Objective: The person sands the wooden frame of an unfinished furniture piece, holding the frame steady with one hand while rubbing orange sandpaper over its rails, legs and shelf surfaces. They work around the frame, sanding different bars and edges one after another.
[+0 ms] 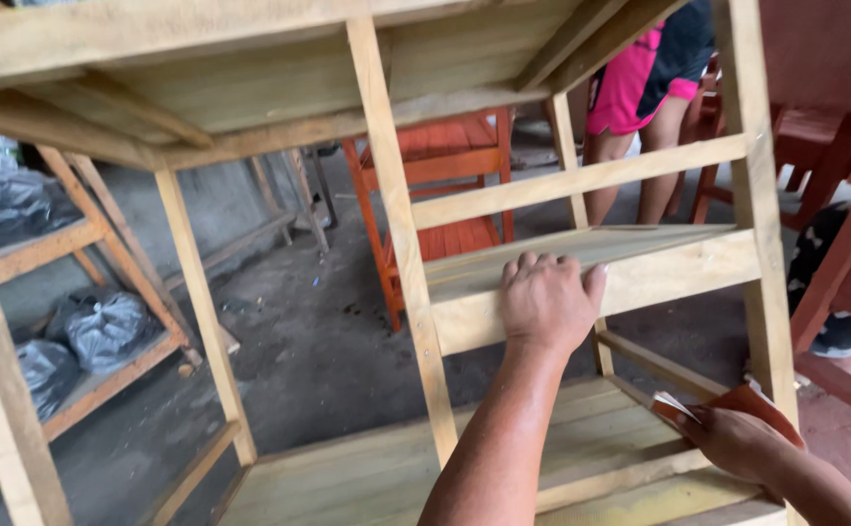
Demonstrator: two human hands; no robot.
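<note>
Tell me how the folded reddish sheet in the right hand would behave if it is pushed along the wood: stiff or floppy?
The reddish sheet looks thin and folded, so probably floppy and light. It would likely bend under the right hand.

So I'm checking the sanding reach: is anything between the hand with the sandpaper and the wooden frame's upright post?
Nothing visible. The right hand holds the sandpaper right beside the post, with no object between them.
</note>
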